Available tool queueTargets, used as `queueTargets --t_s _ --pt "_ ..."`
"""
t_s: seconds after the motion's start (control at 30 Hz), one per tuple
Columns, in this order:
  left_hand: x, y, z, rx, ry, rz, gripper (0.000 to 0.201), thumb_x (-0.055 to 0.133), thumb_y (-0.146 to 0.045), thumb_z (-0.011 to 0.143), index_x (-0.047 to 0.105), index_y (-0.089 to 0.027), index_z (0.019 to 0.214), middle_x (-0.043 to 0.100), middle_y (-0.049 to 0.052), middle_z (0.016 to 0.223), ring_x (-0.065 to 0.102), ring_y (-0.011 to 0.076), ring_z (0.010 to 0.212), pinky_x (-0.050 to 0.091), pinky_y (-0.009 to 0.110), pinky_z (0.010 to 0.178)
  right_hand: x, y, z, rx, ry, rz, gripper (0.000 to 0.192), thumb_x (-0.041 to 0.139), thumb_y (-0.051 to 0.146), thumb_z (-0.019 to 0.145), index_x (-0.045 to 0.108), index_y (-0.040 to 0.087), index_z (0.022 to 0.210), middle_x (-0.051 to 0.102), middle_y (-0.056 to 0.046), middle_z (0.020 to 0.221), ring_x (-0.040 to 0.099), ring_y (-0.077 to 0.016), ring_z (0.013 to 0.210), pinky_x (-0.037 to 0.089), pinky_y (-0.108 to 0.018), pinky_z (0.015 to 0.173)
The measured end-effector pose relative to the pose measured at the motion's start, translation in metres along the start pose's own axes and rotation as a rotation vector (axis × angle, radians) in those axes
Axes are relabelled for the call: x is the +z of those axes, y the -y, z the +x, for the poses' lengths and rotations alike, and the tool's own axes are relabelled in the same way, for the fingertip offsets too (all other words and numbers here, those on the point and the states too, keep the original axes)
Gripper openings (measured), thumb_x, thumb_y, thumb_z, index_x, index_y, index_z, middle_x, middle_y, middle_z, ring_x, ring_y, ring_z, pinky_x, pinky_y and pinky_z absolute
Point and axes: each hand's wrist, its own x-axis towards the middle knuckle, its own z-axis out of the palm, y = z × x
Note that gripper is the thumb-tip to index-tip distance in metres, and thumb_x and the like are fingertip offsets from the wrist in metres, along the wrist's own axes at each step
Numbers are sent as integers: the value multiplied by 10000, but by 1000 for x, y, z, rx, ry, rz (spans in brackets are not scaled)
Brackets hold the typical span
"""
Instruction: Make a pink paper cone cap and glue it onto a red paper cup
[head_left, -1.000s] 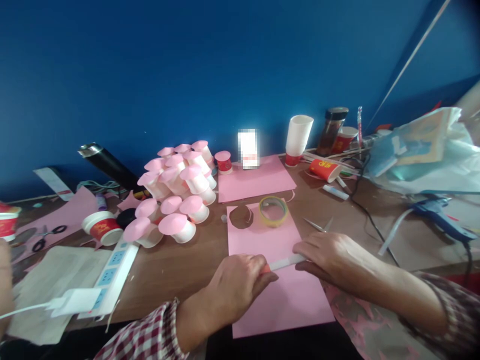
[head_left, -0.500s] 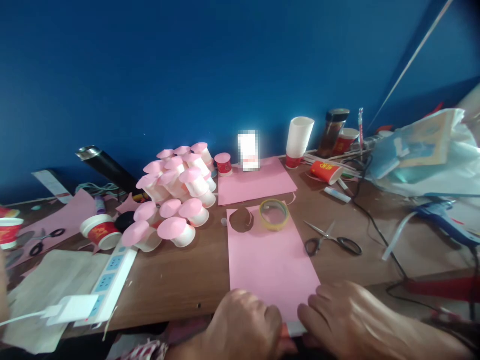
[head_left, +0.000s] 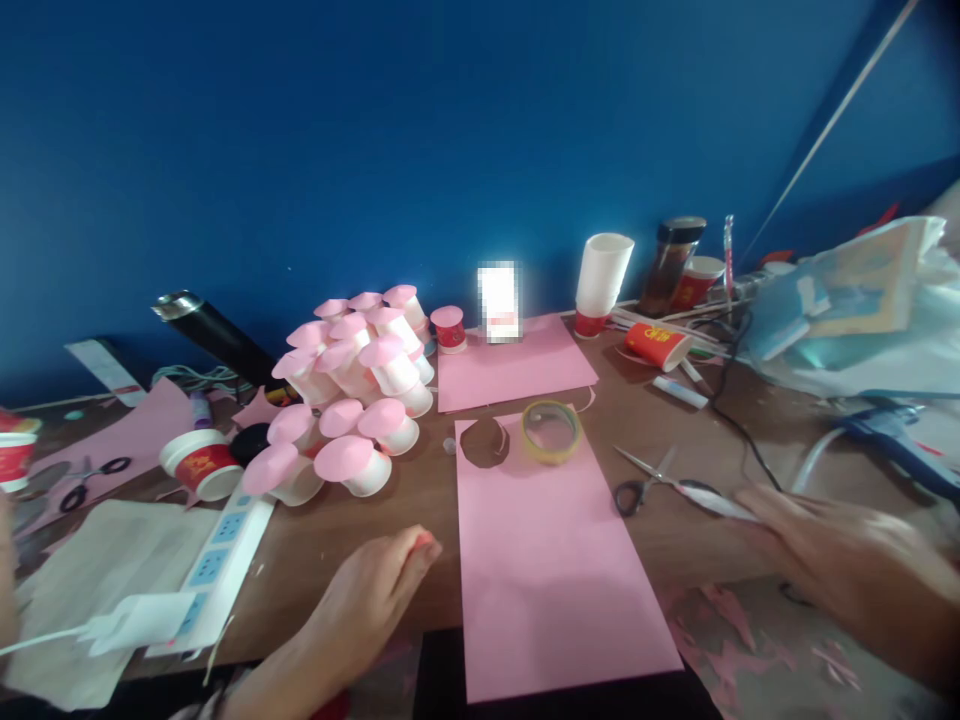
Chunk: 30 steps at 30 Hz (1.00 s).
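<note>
In the head view, my left hand (head_left: 367,600) is closed above the table's front edge, left of a pink paper sheet (head_left: 555,580). A small red-orange piece, like a cap, shows at its fingertips. To the right, my right hand (head_left: 840,560) is blurred, its fingers closed on a slim white tube (head_left: 716,500) pointing left over the scissors (head_left: 649,480). The pink sheet has a round hole (head_left: 484,442) near its far edge and overhangs the table toward me. A yellow tape roll (head_left: 550,457) sits on its far right corner.
Several paper cups with pink discs (head_left: 352,458) stand at left, beside a power strip (head_left: 217,560). More pink paper (head_left: 517,375) and stacked cups (head_left: 602,280) are behind. A glue gun (head_left: 892,440), a cable and a plastic bag (head_left: 862,310) lie right. Pink scraps (head_left: 727,620) lie below.
My hands have moved apart from the sheet's near edge, left hand leftward and right hand rightward. The red and white pieces that were between them are now in separate hands.
</note>
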Motion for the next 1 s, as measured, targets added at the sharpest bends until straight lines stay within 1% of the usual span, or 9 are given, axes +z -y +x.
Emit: queueTargets --t_s 0.13,0.23,0.37,0.47,0.6,0.7,0.77,0.83,1.0 --pt "5 -44 20 190 27 -235 267 301 -406 931 375 -216 757 523 -19 656 478 144 591 342 268 569 23 47 35 163 271 354 168 507 386 874 556 226 855 616 8 639 567 -154 526 391 -264 502" --pt "13 -77 28 251 91 -444 248 259 -363 950 403 -209 820 575 0 725 526 141 661 384 266 632 41 84 59 200 305 651 196 500 360 876 593 190 855 634 -2 714 590 -149 642 441 -248 590" --pt "23 -90 32 271 131 -597 278 270 -383 951 455 -183 898 609 25 742 555 139 681 416 261 660 55 99 68 218 375 1188 300 513 392 871 578 158 1048 658 -15 731 639 -169 691 495 -279 649" --pt "30 -92 34 285 175 -662 307 274 -387 951 479 -162 989 600 17 711 554 132 659 432 256 666 63 99 62 197 450 1360 258 514 367 877 599 154 995 652 -10 666 649 -168 634 506 -281 624" --pt "35 -95 39 275 219 -664 345 256 -369 954 521 -148 943 600 26 707 560 132 671 440 255 685 67 94 55 228 370 1205 170 531 296 866 613 147 856 659 -14 652 632 -152 625 487 -254 623" --pt "39 -93 43 276 207 -585 311 333 -364 933 514 -147 1064 636 36 775 582 149 718 442 259 675 63 75 58 276 271 944 203 549 330 850 622 144 816 664 -22 719 609 -146 664 455 -226 598" --pt "43 -90 45 293 199 -478 304 403 -357 906 523 -180 1121 653 36 841 591 160 757 444 265 677 58 52 65 320 190 759 268 508 389 867 626 151 826 637 -7 688 572 -131 601 409 -209 527" --pt "46 -86 47 330 176 -371 275 431 -349 894 568 -207 1087 658 35 898 597 165 797 449 278 715 55 25 74 296 127 533 271 469 379 885 624 163 832 644 -14 728 575 -140 627 404 -224 566" --pt "48 -85 58 475 26 -23 226 424 -312 905 606 -198 974 638 47 901 580 197 842 454 335 767 63 -36 93 316 182 -85 257 454 379 882 589 180 792 647 -56 756 588 -187 669 344 -255 560"
